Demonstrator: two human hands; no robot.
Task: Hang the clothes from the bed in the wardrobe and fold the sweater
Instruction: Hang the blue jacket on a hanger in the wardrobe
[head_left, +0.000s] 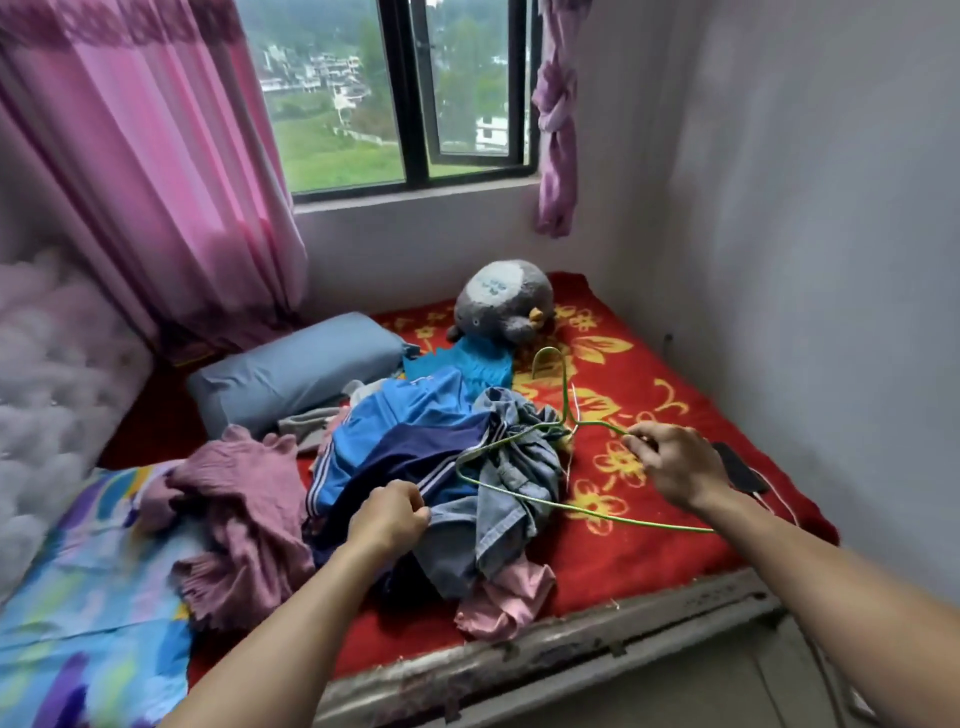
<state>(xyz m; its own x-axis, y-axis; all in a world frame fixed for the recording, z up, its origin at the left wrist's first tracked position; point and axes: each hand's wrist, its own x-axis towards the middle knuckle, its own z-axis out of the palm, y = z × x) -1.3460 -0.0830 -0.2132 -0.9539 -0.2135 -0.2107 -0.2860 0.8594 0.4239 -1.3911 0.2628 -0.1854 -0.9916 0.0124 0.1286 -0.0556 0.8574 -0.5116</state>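
A heap of clothes lies on the red flowered bed (649, 551). In it are a blue striped track jacket (400, 441), a grey-blue denim garment (514, 483), a mauve crinkled garment (244, 514) and a pink piece (504, 597). My left hand (387, 514) grips the edge of the blue jacket where it meets the denim. My right hand (675, 462) pinches one shoulder of a thin green wire hanger (566, 415), which lies tilted over the denim with its hook pointing toward the window. No wardrobe is in view.
A grey plush toy (501, 301) and a turquoise cloth (467, 364) sit behind the heap. A blue-grey pillow (296, 369) lies at the left, by a patterned sheet (78, 597). A dark phone with a white cable (740, 470) lies by the right wall. Pink curtains (156, 171) flank the window.
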